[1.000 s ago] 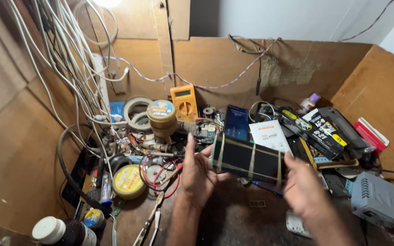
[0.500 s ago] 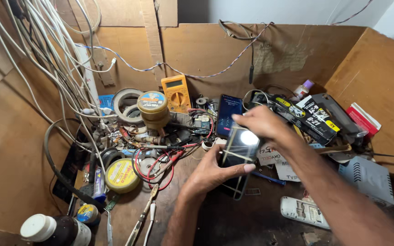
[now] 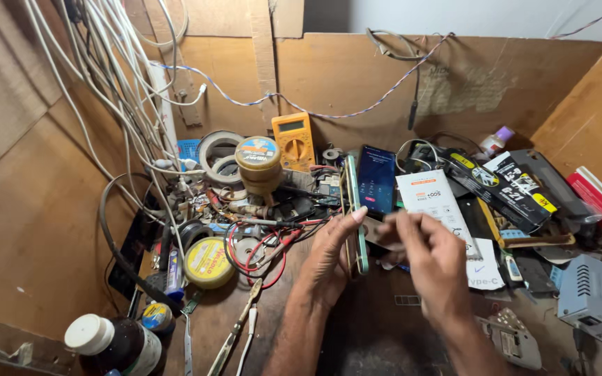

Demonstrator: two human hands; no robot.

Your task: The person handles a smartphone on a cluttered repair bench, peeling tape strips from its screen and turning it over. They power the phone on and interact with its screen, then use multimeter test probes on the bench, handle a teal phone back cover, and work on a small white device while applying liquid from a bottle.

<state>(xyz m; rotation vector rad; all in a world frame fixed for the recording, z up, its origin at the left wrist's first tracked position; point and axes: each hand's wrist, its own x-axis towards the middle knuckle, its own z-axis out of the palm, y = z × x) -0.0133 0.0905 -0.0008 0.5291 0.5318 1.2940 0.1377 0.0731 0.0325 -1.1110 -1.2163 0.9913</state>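
Dark, worn wooden table (image 3: pixel 377 334), boxed in by brown board walls. At 12 o'clock: yellow multimeter (image 3: pixel 293 141). At 10 o'clock: tape rolls (image 3: pixel 216 154), capped jar (image 3: pixel 259 163). At 9 o'clock: yellow round tin (image 3: pixel 208 262), red wires (image 3: pixel 259 247). At 7 o'clock: dark bottle (image 3: pixel 116 344). At 2 o'clock: black-and-yellow packages (image 3: pixel 506 182). At 4 o'clock: grey metal box (image 3: pixel 597 301).

Your meter (image 3: pixel 294 141) sits at the desk's (image 3: pixel 377 341) back edge, tape (image 3: pixel 207 262) near left, box (image 3: pixel 597 298) far right.
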